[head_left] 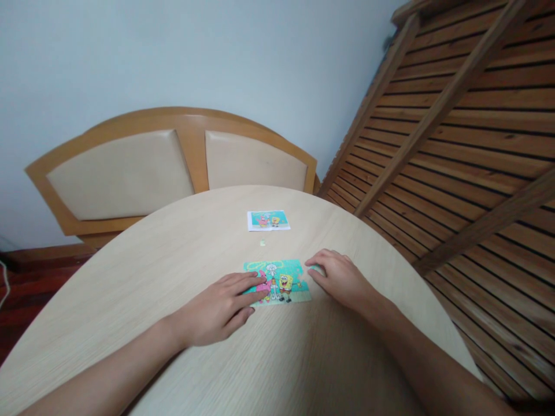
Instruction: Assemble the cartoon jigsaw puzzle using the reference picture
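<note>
Padded headboard (pixel 196 156), slatted wooden panel (pixel 468 162)

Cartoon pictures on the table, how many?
2: the puzzle, partly covered by the left hand, and the card farther back on the table. A small one could be hidden beneath that hand.

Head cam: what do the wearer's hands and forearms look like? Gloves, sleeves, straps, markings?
Left hand and right hand are both bare: five-fingered, no gloves, no rings visible. Left forearm and right forearm show no sleeve, watch or bracelet as far as the frame reaches. No cables, straps or markings seen; finer detail is too small to tell.
</note>
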